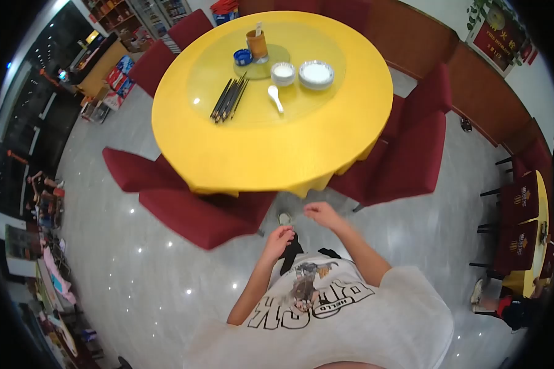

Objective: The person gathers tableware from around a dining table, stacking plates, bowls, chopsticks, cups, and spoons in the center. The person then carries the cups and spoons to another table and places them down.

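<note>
My left hand (279, 240) is in front of my body with its fingers curled, over the floor below the table's near edge. To its right and a little higher, my right hand (322, 214) hangs just short of the yellow tablecloth (258, 157), fingers bent. Neither hand touches the table, and nothing can be made out in them. On the glass turntable lie black chopsticks (229, 98) in a loose bundle, a white spoon (276, 99), stacked small bowls (283, 73) and stacked plates (316, 74). Behind them stand a blue ashtray-like dish (242, 58) and a brown holder (256, 44).
Red chairs surround the table, with one (206, 215) at the near left and another (406, 154) at the right. A wooden counter (104, 67) is at the upper left. People are partly visible at the far left and lower right, beside another yellow table (543, 209).
</note>
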Demonstrator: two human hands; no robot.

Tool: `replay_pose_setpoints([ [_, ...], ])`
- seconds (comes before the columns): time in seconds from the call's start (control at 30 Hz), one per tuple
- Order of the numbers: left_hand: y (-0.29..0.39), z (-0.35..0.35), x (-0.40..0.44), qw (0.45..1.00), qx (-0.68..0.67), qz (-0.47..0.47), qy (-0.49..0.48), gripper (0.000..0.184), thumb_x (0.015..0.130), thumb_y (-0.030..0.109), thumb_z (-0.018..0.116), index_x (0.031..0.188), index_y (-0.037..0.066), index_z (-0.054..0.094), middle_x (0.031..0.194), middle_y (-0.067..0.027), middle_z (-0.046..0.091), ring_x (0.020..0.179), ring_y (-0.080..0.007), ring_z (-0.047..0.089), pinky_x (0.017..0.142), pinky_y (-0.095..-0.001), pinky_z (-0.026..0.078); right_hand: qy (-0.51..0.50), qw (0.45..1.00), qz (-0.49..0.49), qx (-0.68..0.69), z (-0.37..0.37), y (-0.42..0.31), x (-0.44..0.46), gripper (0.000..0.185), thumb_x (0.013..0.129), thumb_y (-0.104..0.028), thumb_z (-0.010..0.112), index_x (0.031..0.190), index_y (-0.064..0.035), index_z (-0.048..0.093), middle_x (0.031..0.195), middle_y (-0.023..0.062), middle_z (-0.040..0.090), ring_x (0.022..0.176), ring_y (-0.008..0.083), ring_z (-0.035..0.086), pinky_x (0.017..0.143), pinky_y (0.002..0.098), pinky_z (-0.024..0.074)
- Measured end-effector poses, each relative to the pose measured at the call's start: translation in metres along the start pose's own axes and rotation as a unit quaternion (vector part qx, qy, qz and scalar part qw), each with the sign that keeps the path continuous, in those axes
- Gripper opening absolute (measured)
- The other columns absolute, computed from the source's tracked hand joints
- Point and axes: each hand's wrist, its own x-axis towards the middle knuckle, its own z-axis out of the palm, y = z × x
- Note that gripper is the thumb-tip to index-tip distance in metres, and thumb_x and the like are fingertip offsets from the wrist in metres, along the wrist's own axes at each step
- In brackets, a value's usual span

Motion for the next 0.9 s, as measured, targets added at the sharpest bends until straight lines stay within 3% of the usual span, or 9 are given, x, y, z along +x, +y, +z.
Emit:
replay_pose_setpoints([
  [0.1,0.028,-0.026,0.084,1.000,-0.017,0.010,-0.020,0.026,0.090,0.016,0.054,0.111,0.001,0.058,0.093,-0.0057,0.063,0.081,-0.0123,0.058,0.070,-0.0250,0.047,0.004,0.993,0.115,0.015,-0.013,-0.021,0.032,0.031,0.083,-0.018,0.064,0.109,-0.0016,0.063,0.086,0.0042,0.066,0.071,0.0078,0.056,0.058,0.0233,0.0448],
  [0.2,0.081,-0.045,0.158,0.993,0.094,0.070,0.024,0.024,0.087,0.014,0.056,0.107,0.000,0.060,0.088,-0.0066,0.064,0.078,-0.0135,0.058,0.068,-0.0261,0.047,0.005,0.997,0.073,0.029,-0.025,-0.017,0.091,0.032,0.084,-0.016,0.064,0.112,-0.0012,0.061,0.087,0.0019,0.064,0.072,0.0075,0.055,0.060,0.0241,0.0450],
  [0.27,0.103,-0.056,0.212,0.982,0.158,0.092,0.051,0.025,0.086,0.015,0.057,0.105,-0.001,0.060,0.086,-0.0089,0.064,0.078,-0.0151,0.059,0.070,-0.0268,0.047,0.071,0.992,0.047,0.097,-0.039,-0.012,0.137,0.035,0.081,-0.019,0.064,0.109,0.0018,0.061,0.094,0.0112,0.067,0.085,0.0163,0.062,0.076,0.0298,0.0488],
  [0.3,0.116,-0.060,0.235,0.981,0.160,0.088,0.061,0.026,0.085,0.015,0.058,0.105,-0.001,0.061,0.086,-0.0101,0.064,0.079,-0.0160,0.060,0.071,-0.0273,0.047,0.071,0.994,0.051,0.069,-0.056,-0.031,0.157,0.030,0.085,-0.016,0.063,0.111,-0.0014,0.060,0.093,0.0021,0.064,0.081,0.0083,0.057,0.067,0.0233,0.0454],
  [0.43,0.150,-0.060,0.325,0.945,0.245,0.154,0.150,0.034,0.083,0.019,0.060,0.109,-0.001,0.059,0.090,-0.0115,0.064,0.083,-0.0197,0.061,0.076,-0.0306,0.048,0.096,0.970,0.107,0.195,-0.096,-0.061,0.241,0.031,0.086,-0.013,0.060,0.115,-0.0012,0.057,0.100,0.0036,0.064,0.090,0.0111,0.059,0.075,0.0251,0.0465],
  [0.57,0.182,-0.046,0.372,0.934,0.268,0.089,0.218,0.040,0.083,0.022,0.060,0.114,-0.003,0.056,0.093,-0.0140,0.064,0.087,-0.0224,0.061,0.079,-0.0310,0.047,0.111,0.983,0.042,0.142,-0.112,-0.050,0.331,0.037,0.086,-0.009,0.059,0.121,0.0029,0.053,0.110,0.0089,0.062,0.100,0.0161,0.058,0.087,0.0266,0.0454],
  [0.67,0.208,-0.040,0.415,0.947,0.182,0.074,0.256,0.048,0.083,0.025,0.060,0.119,-0.005,0.051,0.096,-0.0164,0.063,0.090,-0.0235,0.061,0.082,-0.0311,0.046,0.132,0.954,0.039,0.267,-0.114,-0.061,0.375,0.043,0.085,-0.007,0.060,0.124,0.0060,0.048,0.119,0.0139,0.058,0.111,0.0193,0.054,0.095,0.0288,0.0426],
  [0.77,0.205,-0.043,0.455,0.934,0.234,0.066,0.262,0.050,0.085,0.023,0.059,0.122,-0.008,0.048,0.095,-0.0160,0.063,0.091,-0.0218,0.061,0.084,-0.0301,0.046,0.129,0.938,0.036,0.320,-0.116,-0.056,0.409,0.047,0.082,-0.011,0.061,0.123,0.0076,0.049,0.121,0.0198,0.056,0.113,0.0250,0.055,0.096,0.0326,0.0428],
  [0.9,0.228,-0.032,0.471,0.955,0.136,0.007,0.264,0.044,0.087,0.018,0.056,0.122,-0.009,0.048,0.098,-0.0130,0.062,0.091,-0.0186,0.059,0.080,-0.0288,0.046,0.089,0.935,0.077,0.336,-0.116,-0.054,0.426,0.047,0.081,-0.010,0.061,0.123,0.0076,0.049,0.121,0.0207,0.056,0.113,0.0253,0.055,0.095,0.0327,0.0434],
])
